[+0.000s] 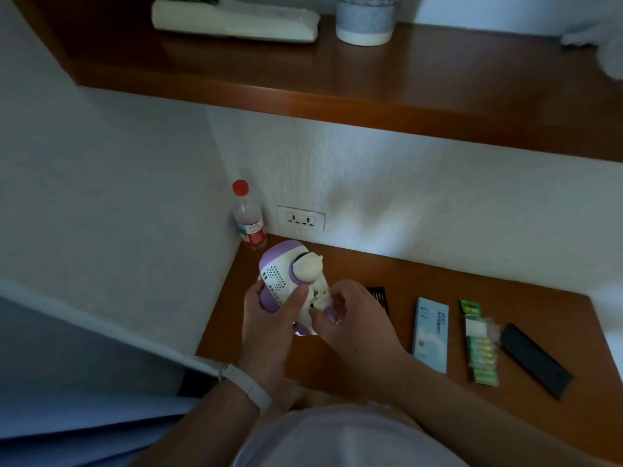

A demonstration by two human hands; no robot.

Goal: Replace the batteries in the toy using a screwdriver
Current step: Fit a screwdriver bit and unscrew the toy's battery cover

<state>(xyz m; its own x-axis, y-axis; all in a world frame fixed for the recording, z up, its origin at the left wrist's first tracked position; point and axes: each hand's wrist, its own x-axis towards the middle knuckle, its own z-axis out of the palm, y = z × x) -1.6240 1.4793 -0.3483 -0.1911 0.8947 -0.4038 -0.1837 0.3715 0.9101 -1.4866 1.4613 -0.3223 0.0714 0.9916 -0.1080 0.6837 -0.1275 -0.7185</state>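
Toy: a purple and white toy (286, 274) was held up over the near left part of the worktop (387, 274), its rounded purple end pointing to the wall.
Left hand: the left hand (269, 318) gripped the toy's left side from below, its fingers wrapped behind the body and the thumb laid across the white perforated panel.
Right hand: the right hand (350, 318) held the toy's lower right part, its fingers (337, 298) narrowly curled against a rough, dark-flecked patch of the white shell, with a purple stub showing between them.
Tool in hand: I could not tell whether anything was pinched in the right hand's fingers.
Wristband: a pale wristband (246, 385) sat on the left wrist.
Batteries: a green battery pack (480, 345) lay flat on the worktop, well to the right of both hands.
Blue box: a light blue box (431, 335) lay between the right hand and the battery pack.
Black pieces: a flat black case (536, 360) lay just right of the battery pack; a ridged black item (379, 294) showed just behind the right hand.
Corner: a bottle (247, 217) with a red cap stood upright in the corner, beside a wall socket (301, 220), just beyond the toy.
Shelf: a wooden shelf (438, 85) above carried a long white object (232, 20) and a pale cup (365, 18).
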